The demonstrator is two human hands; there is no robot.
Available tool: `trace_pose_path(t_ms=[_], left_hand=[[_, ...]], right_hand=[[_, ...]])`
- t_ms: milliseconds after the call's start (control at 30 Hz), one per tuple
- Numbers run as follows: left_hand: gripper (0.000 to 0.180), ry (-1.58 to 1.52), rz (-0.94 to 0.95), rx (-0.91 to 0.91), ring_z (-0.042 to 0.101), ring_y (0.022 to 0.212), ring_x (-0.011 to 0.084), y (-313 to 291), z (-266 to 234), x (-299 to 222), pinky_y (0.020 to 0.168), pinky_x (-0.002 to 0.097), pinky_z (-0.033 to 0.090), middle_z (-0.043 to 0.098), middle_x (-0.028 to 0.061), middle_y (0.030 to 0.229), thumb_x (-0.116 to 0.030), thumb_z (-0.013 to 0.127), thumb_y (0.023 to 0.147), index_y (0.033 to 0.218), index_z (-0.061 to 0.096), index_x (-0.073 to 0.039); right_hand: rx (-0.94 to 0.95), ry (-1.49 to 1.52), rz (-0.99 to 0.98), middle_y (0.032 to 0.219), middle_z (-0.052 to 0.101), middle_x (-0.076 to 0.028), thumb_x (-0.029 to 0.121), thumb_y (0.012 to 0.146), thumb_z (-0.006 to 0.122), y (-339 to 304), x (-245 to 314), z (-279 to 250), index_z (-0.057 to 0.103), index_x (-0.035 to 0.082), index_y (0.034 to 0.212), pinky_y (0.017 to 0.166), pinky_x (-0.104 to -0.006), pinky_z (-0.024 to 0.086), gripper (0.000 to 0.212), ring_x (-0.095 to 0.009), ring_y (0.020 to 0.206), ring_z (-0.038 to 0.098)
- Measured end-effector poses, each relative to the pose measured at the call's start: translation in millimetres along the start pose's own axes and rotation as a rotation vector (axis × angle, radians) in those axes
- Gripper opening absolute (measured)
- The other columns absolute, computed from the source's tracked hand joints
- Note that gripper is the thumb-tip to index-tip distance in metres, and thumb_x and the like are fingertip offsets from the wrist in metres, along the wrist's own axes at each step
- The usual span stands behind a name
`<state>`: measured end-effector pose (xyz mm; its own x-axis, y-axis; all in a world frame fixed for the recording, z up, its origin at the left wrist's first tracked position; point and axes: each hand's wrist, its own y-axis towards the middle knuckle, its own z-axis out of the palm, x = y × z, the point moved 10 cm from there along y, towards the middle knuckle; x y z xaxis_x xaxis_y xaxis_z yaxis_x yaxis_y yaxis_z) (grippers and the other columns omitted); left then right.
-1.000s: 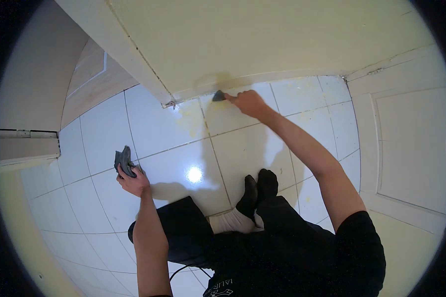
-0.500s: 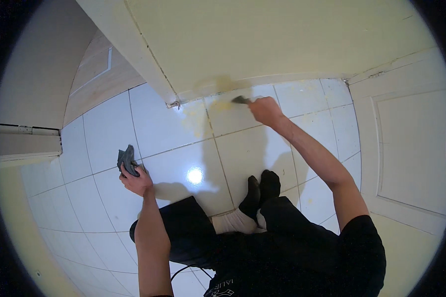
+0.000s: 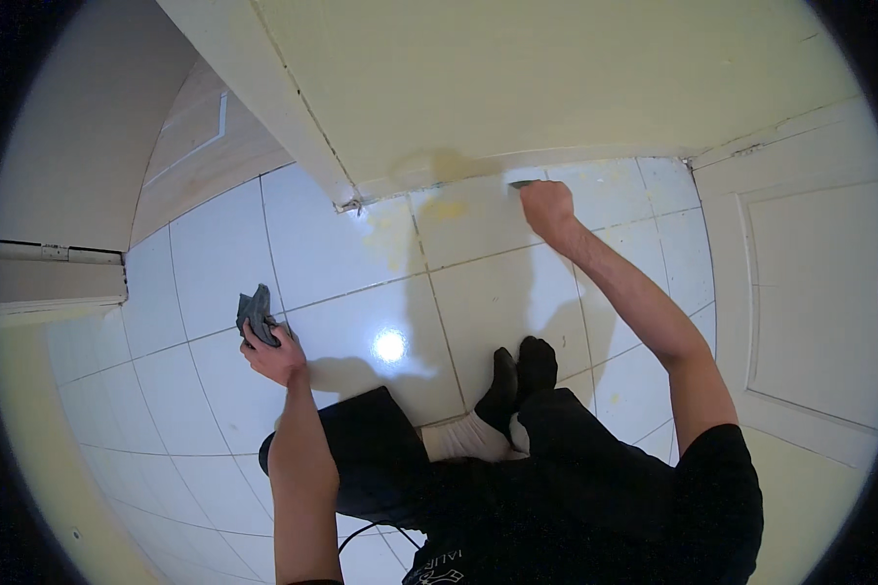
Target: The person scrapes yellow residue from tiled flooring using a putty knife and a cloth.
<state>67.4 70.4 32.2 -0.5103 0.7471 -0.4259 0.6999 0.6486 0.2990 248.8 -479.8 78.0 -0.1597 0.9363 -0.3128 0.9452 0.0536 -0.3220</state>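
Right hand (image 3: 546, 205) grips a thin stiff scraper (image 3: 523, 183) by its handle; left hand (image 3: 275, 353) bunches a soft grey rag (image 3: 255, 312), probably light and floppy.

This is looking like a room inside a home, likely a hallway or bathroom entrance; glossy white floor tiles (image 3: 341, 283) with thin grout lines are covering the ground and reflecting a ceiling light; a cream painted wall (image 3: 556, 78) is meeting the floor at a baseboard; a white panelled door (image 3: 810, 283) is standing at the right, and a wooden panelled door (image 3: 205, 146) is showing at the left beside a hinged frame.
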Motion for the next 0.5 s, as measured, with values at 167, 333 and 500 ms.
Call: trace_pose_path(t_ms=[167,333,500], left_hand=[[0.059,0.011,-0.002,-0.016,0.055,0.11,0.0431,0.1,-1.4,3.0,0.094,0.0525,0.044,0.054,0.0232,0.125,-0.033,0.056,0.084,0.14,0.052,-0.012],[0.06,-0.038,0.002,0.002,0.055,0.109,0.043,-4.6,9.1,-5.0,0.093,0.0525,0.044,0.054,0.023,0.124,-0.032,0.057,0.084,0.14,0.051,-0.012],[0.061,0.0,0.032,-0.04,0.056,0.108,0.0434,0.1,0.4,4.0,0.092,0.0531,0.045,0.054,0.0228,0.123,-0.033,0.058,0.083,0.14,0.051,-0.012]], right_hand=[[-0.182,0.194,-0.496,0.076,0.071,-0.012,0.013,0.088,0.062,-12.3,70.0,-11.7,0.068,0.01,0.112,0.061,-0.0409,0.057,0.025,-0.029,0.074,0.073],[-0.181,0.162,-0.159,0.079,0.072,-0.013,0.013,0.09,0.059,15.1,-26.7,52.9,0.063,0.005,0.119,0.064,-0.0435,0.06,0.03,-0.031,0.078,0.073],[-0.043,0.063,0.077,0.082,0.073,-0.013,0.011,0.089,0.057,3.6,-59.5,52.9,0.072,0.005,0.098,0.065,-0.0441,0.06,0.018,-0.032,0.079,0.073]])
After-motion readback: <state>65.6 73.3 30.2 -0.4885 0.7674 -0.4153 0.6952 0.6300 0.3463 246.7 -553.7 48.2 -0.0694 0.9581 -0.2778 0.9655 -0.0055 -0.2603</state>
